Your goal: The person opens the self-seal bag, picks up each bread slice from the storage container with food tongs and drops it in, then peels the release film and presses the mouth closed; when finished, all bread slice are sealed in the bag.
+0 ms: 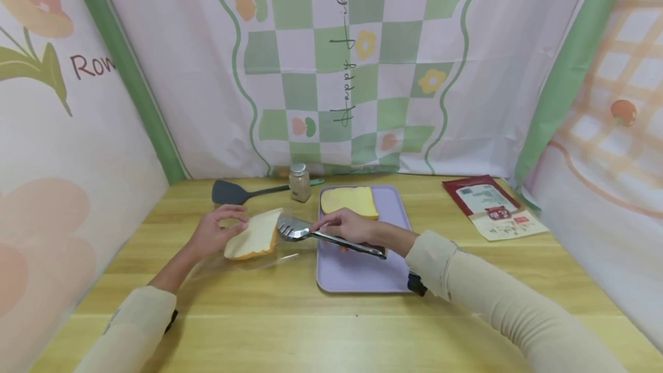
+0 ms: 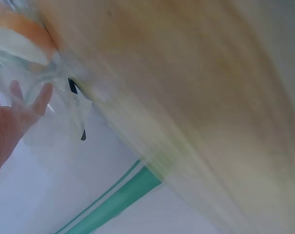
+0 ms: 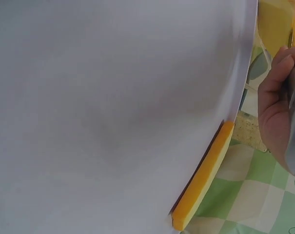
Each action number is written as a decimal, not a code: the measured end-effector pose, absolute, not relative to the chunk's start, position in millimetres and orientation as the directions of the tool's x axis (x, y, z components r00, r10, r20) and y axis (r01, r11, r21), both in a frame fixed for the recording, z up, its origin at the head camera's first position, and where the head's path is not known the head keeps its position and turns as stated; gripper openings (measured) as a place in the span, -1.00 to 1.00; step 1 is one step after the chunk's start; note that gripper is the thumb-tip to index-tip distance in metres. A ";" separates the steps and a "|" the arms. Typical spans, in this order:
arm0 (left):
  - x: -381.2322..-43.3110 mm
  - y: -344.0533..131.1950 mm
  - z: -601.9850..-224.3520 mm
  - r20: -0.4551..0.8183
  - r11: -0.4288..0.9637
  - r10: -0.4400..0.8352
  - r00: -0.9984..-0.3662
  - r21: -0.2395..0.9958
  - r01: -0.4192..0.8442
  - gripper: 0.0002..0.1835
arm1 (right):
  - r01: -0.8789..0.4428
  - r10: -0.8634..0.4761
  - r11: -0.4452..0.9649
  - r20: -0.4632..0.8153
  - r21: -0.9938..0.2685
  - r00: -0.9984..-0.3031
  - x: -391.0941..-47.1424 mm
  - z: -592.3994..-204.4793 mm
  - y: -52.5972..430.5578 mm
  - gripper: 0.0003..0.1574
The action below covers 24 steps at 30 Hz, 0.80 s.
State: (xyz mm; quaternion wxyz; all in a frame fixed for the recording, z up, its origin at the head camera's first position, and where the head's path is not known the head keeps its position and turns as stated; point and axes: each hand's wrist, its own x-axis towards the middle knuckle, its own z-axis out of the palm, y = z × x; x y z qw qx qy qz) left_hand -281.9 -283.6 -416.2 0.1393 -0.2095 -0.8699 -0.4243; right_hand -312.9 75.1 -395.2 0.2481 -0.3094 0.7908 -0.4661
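Observation:
My left hand [image 1: 216, 231] holds a clear plastic bag [image 2: 54, 105] at its left side, thumb near the bread and the other fingers spread above. Inside the bag lies a slice of bread [image 1: 254, 236] with an orange-brown crust. My right hand [image 1: 349, 227] grips metal tongs [image 1: 342, 240] by the middle, over the tray. Their slotted head [image 1: 293, 228] points left and meets the right edge of the bagged slice in the head view. A second bread slice [image 1: 349, 201] lies at the back of the lilac tray [image 1: 357, 278]; the right wrist view shows its crust edge-on.
Behind the bag lie a dark spatula [image 1: 230, 192] and a small glass jar [image 1: 299, 183] with a metal lid. A red and cream food packet [image 1: 492, 206] rests at the back right. A checkered curtain [image 1: 342, 73] hangs along the far edge of the wooden table [image 1: 259, 327].

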 end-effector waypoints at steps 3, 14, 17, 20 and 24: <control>-281.0 -284.1 -415.4 0.403 0.550 0.240 -0.883 0.694 0.466 -0.80 | -0.274 -0.732 0.389 -0.115 -0.880 -0.671 -313.5 -395.5 73.1 -0.65; -279.9 -284.4 -413.9 0.404 0.588 0.234 -0.884 0.666 0.460 -0.81 | -0.312 -0.749 0.447 -0.160 -0.838 -0.643 -319.2 -398.4 77.0 -0.68; -279.7 -284.3 -413.3 0.410 0.593 0.232 -0.882 0.660 0.462 -0.82 | -0.307 -0.739 0.476 -0.185 -0.824 -0.647 -320.3 -396.4 77.7 -0.68; -279.4 -284.2 -413.1 0.417 0.593 0.231 -0.879 0.656 0.467 -0.83 | -0.300 -0.737 0.489 -0.205 -0.819 -0.644 -321.3 -392.5 78.0 -0.68; -279.1 -284.4 -413.0 0.420 0.587 0.236 -0.876 0.657 0.473 -0.82 | -0.314 -0.747 0.495 -0.212 -0.810 -0.630 -323.5 -386.1 78.4 -0.66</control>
